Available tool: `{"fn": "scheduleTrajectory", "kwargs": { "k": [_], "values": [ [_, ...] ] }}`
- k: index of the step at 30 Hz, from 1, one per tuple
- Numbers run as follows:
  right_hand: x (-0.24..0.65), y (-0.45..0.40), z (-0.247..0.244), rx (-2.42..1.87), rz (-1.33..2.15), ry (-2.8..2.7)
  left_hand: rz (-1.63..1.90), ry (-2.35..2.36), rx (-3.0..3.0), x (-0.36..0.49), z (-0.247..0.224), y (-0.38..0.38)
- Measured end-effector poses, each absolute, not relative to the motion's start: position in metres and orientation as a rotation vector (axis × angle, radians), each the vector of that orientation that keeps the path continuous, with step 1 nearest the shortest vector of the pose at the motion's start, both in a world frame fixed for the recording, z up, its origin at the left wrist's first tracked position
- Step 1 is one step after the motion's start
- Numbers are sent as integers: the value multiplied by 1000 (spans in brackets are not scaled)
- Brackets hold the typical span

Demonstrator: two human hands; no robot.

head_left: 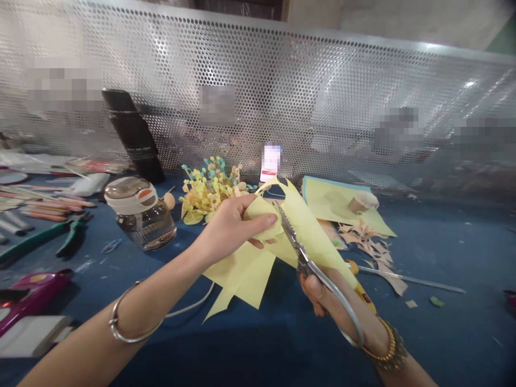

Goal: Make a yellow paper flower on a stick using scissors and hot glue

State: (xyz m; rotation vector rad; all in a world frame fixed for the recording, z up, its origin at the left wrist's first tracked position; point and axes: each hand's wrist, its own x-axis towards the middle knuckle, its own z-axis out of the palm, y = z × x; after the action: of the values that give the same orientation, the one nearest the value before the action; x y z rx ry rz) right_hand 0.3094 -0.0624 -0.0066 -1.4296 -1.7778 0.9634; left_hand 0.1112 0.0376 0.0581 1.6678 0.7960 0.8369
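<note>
Head view: left hand (231, 228) reaching in from lower left, thumb on top and fingers beneath, pinching folded yellow paper (310, 231) in mid-frame. Right hand (313, 293) low, fingers curled around the handles of steel scissors (322, 274), blades angled up along the paper, one blade partly hidden behind it; depth of cut hard to make out. Left of the paper, a glass jar (141, 215); right of it, tan paper cut-outs (368, 244)

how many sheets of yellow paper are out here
2: a cut and folded sheet held in the left hand and meeting the scissors in the right hand, and a flat sheet lying behind it on the table. Others may be hidden.
</note>
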Motion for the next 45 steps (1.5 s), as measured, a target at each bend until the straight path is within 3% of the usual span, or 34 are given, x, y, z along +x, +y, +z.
{"fn": "scheduleTrajectory", "kwargs": {
  "k": [26, 35, 45],
  "values": [
    [313, -61, -4, -1501, 970, -1721, 803, 843, 1665, 106, 64, 41],
    [313, -59, -13, -1316, 974, -1576, 778, 912, 1710, 108, 63, 41],
    [315, -58, -7, -1311, 789, -1752, 589, 899, 1818, 111, 62, 37]
  ]
}}
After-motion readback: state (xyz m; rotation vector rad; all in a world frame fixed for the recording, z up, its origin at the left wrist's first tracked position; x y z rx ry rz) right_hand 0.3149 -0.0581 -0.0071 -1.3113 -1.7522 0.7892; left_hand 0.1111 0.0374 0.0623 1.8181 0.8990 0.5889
